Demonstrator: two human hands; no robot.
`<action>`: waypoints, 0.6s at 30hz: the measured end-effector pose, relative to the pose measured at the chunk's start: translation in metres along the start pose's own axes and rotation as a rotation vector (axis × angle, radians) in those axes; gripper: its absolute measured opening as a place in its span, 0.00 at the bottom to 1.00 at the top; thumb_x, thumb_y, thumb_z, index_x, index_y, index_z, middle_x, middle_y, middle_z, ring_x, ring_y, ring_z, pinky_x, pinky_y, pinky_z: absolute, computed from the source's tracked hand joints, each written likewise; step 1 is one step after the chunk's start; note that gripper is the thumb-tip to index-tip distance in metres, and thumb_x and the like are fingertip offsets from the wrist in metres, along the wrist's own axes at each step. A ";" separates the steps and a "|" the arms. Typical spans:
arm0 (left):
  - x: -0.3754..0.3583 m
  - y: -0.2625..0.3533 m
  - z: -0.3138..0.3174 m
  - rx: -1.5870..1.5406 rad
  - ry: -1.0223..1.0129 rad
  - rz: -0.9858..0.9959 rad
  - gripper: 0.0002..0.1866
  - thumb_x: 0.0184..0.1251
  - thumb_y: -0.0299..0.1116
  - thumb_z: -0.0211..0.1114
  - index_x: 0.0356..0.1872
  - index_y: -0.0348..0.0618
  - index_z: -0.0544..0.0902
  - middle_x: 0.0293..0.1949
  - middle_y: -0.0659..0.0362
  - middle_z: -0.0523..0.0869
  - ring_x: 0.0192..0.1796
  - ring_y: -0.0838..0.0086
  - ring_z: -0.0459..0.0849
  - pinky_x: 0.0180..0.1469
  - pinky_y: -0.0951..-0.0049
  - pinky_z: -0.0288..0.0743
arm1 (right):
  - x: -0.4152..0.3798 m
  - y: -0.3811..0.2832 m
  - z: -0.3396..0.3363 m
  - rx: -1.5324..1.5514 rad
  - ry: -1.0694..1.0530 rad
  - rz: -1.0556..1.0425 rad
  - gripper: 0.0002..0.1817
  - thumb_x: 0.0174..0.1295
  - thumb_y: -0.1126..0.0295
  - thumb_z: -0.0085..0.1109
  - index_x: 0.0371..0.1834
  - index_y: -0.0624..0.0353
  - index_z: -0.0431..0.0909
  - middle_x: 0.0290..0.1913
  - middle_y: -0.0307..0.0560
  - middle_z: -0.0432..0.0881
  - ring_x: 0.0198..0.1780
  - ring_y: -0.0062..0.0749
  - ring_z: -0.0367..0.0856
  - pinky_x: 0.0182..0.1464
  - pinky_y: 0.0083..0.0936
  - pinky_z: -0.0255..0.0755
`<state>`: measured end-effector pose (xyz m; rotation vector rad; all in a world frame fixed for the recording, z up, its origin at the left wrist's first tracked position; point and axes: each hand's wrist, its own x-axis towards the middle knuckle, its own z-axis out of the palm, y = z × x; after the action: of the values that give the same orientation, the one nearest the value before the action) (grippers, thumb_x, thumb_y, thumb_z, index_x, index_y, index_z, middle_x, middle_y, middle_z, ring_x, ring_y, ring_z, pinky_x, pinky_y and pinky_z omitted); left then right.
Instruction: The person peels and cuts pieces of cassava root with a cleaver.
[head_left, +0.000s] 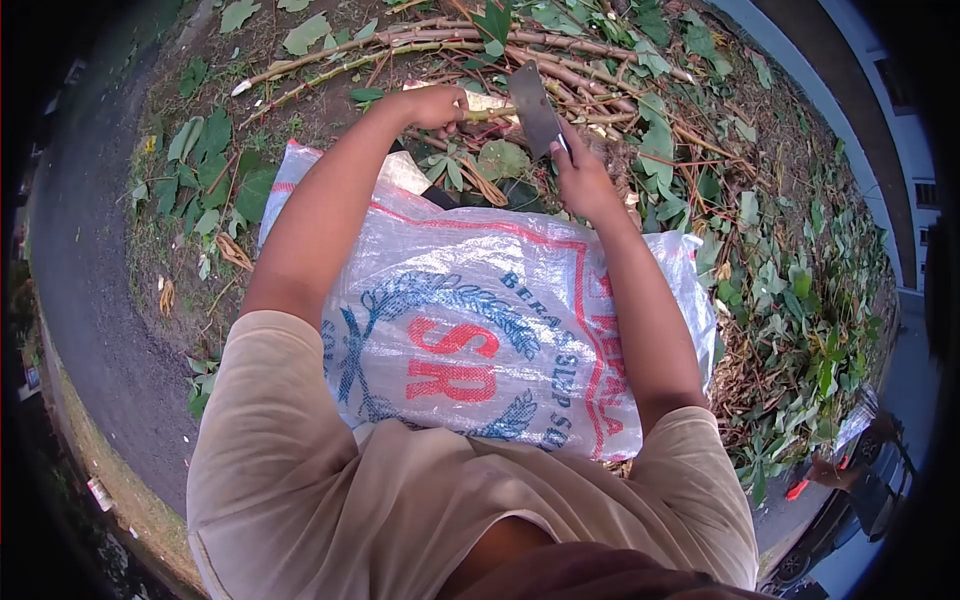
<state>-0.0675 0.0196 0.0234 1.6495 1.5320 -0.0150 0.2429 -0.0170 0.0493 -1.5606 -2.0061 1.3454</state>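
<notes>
My right hand (582, 175) is wrapped round the handle of a cleaver (536, 110), its broad grey blade pointing up and away from me. Closed on a short piece of plant stem (488, 114), my left hand (437, 108) is to the left of the blade. The stem's right end meets the blade's edge in this view. Under the stem shows a pale, flat surface (488, 101). A white woven sack (440, 330) with red and blue print lies spread over my lap, below both hands.
Long cut stems (420, 40) lie across the ground beyond my hands. Green leaves (800, 290) and dry scraps are heaped on the right, with more leaves (215, 150) on the left. A paved road (90, 250) runs along the left, and a motorcycle (870, 470) stands at lower right.
</notes>
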 end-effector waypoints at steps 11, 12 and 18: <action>0.012 -0.013 0.022 0.021 0.177 0.144 0.13 0.83 0.37 0.53 0.55 0.41 0.79 0.39 0.52 0.85 0.37 0.65 0.86 0.45 0.61 0.77 | -0.032 -0.048 -0.032 0.908 0.240 -0.026 0.29 0.85 0.61 0.45 0.86 0.40 0.56 0.28 0.37 0.66 0.23 0.20 0.61 0.23 0.20 0.58; 0.017 -0.016 0.026 0.057 0.182 0.152 0.14 0.82 0.37 0.53 0.56 0.40 0.79 0.41 0.48 0.86 0.41 0.58 0.87 0.48 0.57 0.78 | -0.034 -0.051 -0.030 0.798 0.307 -0.163 0.29 0.85 0.61 0.45 0.87 0.42 0.55 0.27 0.36 0.67 0.23 0.19 0.62 0.23 0.21 0.60; 0.005 0.003 0.027 0.273 0.240 0.165 0.16 0.80 0.35 0.54 0.60 0.37 0.75 0.48 0.37 0.88 0.53 0.40 0.87 0.56 0.45 0.77 | 0.006 0.040 0.031 -0.293 0.219 -0.379 0.28 0.83 0.59 0.48 0.82 0.52 0.58 0.35 0.63 0.80 0.27 0.40 0.82 0.30 0.40 0.76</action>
<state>-0.0496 0.0085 0.0048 2.0525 1.6214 0.0671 0.2446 -0.0273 -0.0007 -1.2753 -2.2816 0.7344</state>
